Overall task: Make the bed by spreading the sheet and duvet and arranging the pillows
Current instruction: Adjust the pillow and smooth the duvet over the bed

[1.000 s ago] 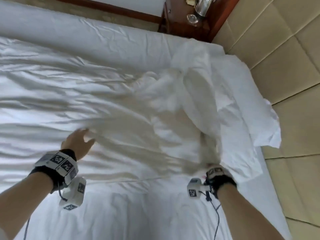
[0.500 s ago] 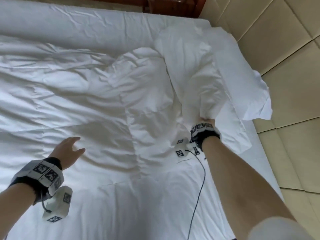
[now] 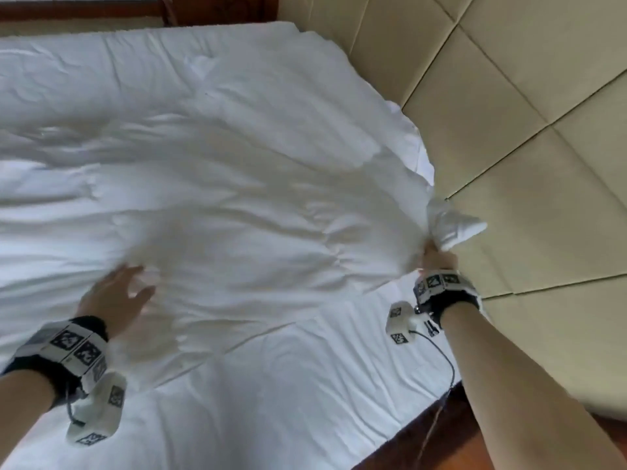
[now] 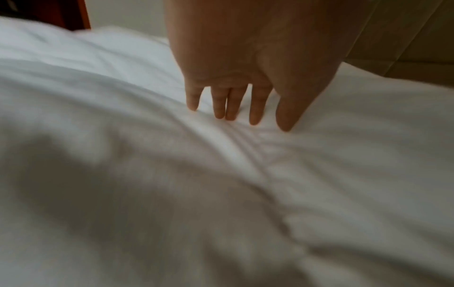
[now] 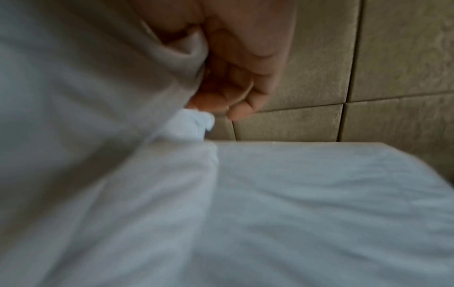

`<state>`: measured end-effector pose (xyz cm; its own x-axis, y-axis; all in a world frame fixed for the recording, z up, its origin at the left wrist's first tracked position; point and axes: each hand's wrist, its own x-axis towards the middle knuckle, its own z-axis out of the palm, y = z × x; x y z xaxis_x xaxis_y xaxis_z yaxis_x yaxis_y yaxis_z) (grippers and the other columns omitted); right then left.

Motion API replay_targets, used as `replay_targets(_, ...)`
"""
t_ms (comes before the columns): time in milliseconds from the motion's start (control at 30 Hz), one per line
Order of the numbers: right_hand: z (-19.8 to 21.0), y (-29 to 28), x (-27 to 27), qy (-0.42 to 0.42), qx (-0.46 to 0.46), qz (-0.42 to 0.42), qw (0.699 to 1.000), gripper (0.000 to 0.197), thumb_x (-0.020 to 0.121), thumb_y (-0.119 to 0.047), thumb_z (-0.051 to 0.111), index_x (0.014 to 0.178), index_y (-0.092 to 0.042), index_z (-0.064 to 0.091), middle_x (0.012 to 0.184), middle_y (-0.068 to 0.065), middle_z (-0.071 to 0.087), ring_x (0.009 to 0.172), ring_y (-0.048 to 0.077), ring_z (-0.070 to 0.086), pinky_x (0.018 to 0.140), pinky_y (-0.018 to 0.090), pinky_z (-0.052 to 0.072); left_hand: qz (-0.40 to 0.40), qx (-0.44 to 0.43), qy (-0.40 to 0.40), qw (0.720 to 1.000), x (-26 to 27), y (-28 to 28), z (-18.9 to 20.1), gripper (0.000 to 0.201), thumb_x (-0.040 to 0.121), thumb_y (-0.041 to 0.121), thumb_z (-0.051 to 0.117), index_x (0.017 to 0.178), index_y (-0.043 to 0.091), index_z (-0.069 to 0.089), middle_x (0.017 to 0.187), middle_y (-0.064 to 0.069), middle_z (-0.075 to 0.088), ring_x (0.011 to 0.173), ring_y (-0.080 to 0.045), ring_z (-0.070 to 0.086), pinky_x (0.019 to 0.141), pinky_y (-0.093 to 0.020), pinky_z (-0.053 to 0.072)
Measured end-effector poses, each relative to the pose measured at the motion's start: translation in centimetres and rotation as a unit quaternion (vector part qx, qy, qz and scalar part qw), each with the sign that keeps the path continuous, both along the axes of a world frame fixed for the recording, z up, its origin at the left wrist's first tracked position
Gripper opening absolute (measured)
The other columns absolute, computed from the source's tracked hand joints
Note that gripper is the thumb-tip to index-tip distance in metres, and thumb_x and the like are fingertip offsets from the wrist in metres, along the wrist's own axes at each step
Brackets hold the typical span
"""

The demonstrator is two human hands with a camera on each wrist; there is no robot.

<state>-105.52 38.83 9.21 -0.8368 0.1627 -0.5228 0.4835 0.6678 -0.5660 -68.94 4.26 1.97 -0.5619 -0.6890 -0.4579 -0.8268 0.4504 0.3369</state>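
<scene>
— Where was the duvet point(image 3: 220, 205)?

— Spread over most of the bed, rumpled and blurred in places, reaching the far edge and up toward the headboard end. Its near border ran slantwise across the mattress, leaving a strip of white sheet point(image 3: 288, 385) bare along the near edge of the bed.

— And the hands?

— The right hand point(image 3: 437, 259) was at the headboard-side edge of the bed, fingers curled round a bunched corner of the duvet; a tuft of white cloth stuck out past the fist. In the right wrist view the fingers point(image 5: 245, 93) were folded over the fabric, thumb side pressed into it.

— The left one?

— The left hand point(image 3: 115, 296) lay flat on the duvet nearer the near edge, fingers straight and slightly spread, gripping nothing. The left wrist view showed the fingertips point(image 4: 255, 116) touching the cloth, with creases running off from them.

— Anything around the bed?

— A padded beige headboard wall point(image 3: 509, 130) stood just beside the right hand, dark wooden furniture point(image 3: 210, 8) beyond the far corner, and reddish wooden floor point(image 3: 441, 435) showed below the near edge.
</scene>
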Motion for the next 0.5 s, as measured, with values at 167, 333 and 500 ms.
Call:
replay_targets(167,-6.8,-2.1,3.5,-0.096,0.034,0.044,0.994,0.074,0.091,-0.054,0.041,0.145,-0.006,0.026,0.148,0.015,0.034,0.134,0.032,0.037,0.110,0.040,0.030,-0.053,0.013,-0.083,0.995,1.8,2.9,-4.2,0.057,0.087,0.029,0.062,0.138,0.010,0.044,0.154,-0.013,0.026,0.141,-0.032,0.027,0.114,-0.045,0.025)
replay_targets(333,-12.7,-3.4,0.4,-0.153,-0.109,-0.035,0.982,0.112,0.054,-0.091,0.044,0.141,-0.022,0.037,0.144,0.005,0.044,0.129,0.025,0.046,0.111,0.043,0.033,-0.066,-0.009,-0.061,0.996,3.8,2.7,-5.3,0.051,0.085,0.022,0.065,0.132,0.009,0.050,0.147,-0.016,0.038,0.136,-0.036,0.034,0.111,-0.050,0.029)
replay_targets(500,-4.9,-6.4,-0.4,-0.130,-0.268,-0.013,0.954,0.036,0.079,-0.049,0.064,0.099,-0.019,0.065,0.085,0.001,0.068,0.071,0.018,0.067,0.080,0.031,0.052,0.010,-0.025,-0.049,0.998,3.4,1.5,-2.6,0.057,0.089,0.024,0.060,0.140,0.007,0.040,0.149,-0.018,0.035,0.140,-0.034,0.028,0.115,-0.048,0.023)
